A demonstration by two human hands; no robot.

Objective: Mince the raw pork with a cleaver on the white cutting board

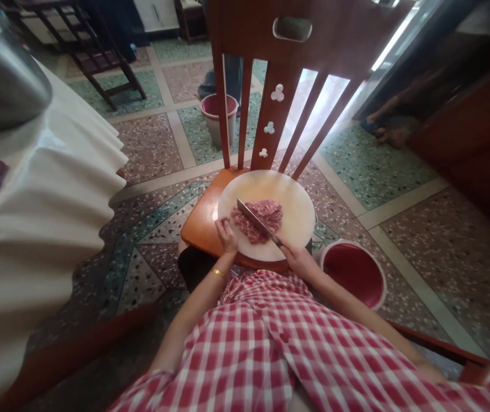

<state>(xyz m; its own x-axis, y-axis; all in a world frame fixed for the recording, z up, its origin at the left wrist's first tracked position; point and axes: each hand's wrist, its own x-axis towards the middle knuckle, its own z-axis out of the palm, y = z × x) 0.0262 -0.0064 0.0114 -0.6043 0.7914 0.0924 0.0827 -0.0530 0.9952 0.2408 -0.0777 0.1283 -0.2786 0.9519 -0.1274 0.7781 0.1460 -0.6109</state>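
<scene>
A round white cutting board (299,214) lies on the seat of a wooden chair, with a pile of minced meat (266,213) in its middle. My right hand (300,260) is closed round the handle of a cleaver (254,218). The cleaver's blade slants up and left across the mince; whether its edge touches the board is hidden by the meat. At the board's left rim is my left hand (226,236), its bent fingers gripping the edge, left of the mince.
The chair's slatted back (271,114) rises behind the board. A red-lined bucket (352,273) stands close on the right, another bucket (220,120) beyond the chair. At left, a cloth-covered table (73,189) bears a large metal pot (7,74). A person's limbs (393,129) show at right.
</scene>
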